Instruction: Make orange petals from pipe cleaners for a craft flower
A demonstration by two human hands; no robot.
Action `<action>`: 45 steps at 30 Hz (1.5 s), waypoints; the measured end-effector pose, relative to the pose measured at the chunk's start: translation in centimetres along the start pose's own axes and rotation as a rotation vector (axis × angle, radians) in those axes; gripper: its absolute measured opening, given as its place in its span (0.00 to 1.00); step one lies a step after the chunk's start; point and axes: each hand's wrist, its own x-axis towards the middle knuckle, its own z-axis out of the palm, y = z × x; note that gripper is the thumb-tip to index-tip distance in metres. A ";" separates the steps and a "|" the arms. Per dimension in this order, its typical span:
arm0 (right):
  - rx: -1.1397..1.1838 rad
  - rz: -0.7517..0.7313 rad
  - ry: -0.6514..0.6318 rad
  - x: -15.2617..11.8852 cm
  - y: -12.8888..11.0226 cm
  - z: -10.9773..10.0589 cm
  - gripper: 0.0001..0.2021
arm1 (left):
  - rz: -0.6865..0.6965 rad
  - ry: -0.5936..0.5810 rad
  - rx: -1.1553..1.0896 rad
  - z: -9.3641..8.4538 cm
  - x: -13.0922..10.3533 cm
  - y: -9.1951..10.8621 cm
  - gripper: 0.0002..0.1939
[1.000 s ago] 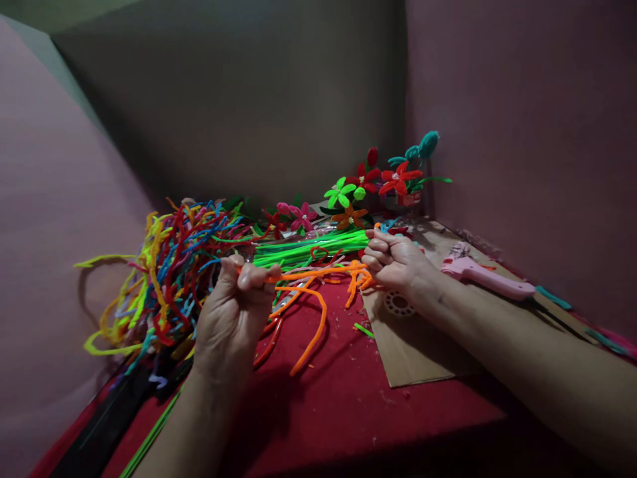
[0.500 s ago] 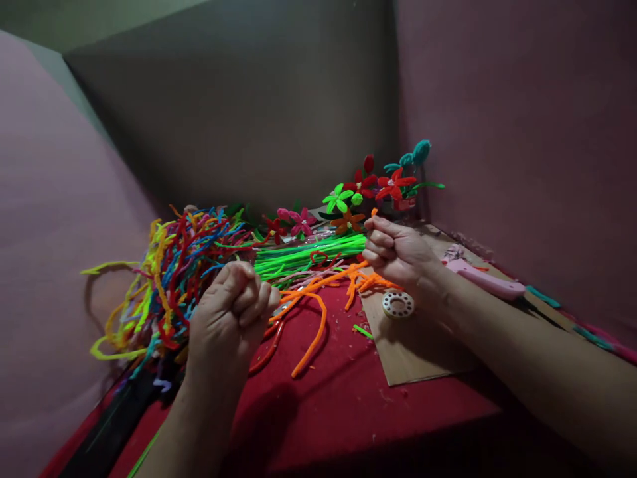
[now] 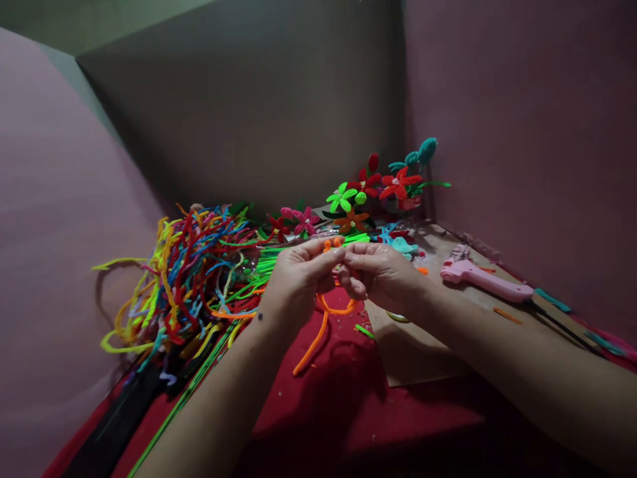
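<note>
My left hand [image 3: 296,275] and my right hand [image 3: 381,269] meet above the middle of the red-covered table, fingertips touching. Between them is an orange pipe cleaner [image 3: 328,245]; two short ends of it poke up over my left thumb, and the rest is hidden by fingers. Both hands are closed in a pinch around it. Below them, a longer orange pipe cleaner [image 3: 314,346] curves over the red cloth [image 3: 298,411]. Behind my left hand lies a bundle of green pipe cleaners [image 3: 266,265], partly covered.
A tangled heap of coloured pipe cleaners [image 3: 184,279] fills the left side. At the back stand fuzzy flowers, among them a green flower [image 3: 341,197] and a red flower [image 3: 399,182]. A pink glue gun [image 3: 488,282] lies right, near a cardboard sheet [image 3: 413,358].
My hands were apart as two fists and have come together, left moving right and up, right moving slightly down. The round holed disc is now mostly hidden behind my right hand.
</note>
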 end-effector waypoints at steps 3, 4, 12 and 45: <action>-0.046 0.018 -0.025 0.0 0.1 0.0 0.08 | 0.044 0.006 0.052 0.3 0.1 -0.2 0.08; -0.067 0.014 -0.014 0.0 0.1 0.0 0.08 | 0.087 0.037 0.054 0.2 0.1 -0.2 0.07; -0.289 -0.078 0.177 0.3 1.5 -0.3 0.06 | 0.347 0.295 -0.289 -2.2 1.8 -1.1 0.05; -0.090 0.383 0.011 -0.6 4.2 1.5 0.08 | 0.315 0.364 -0.502 -4.6 2.1 -1.3 0.12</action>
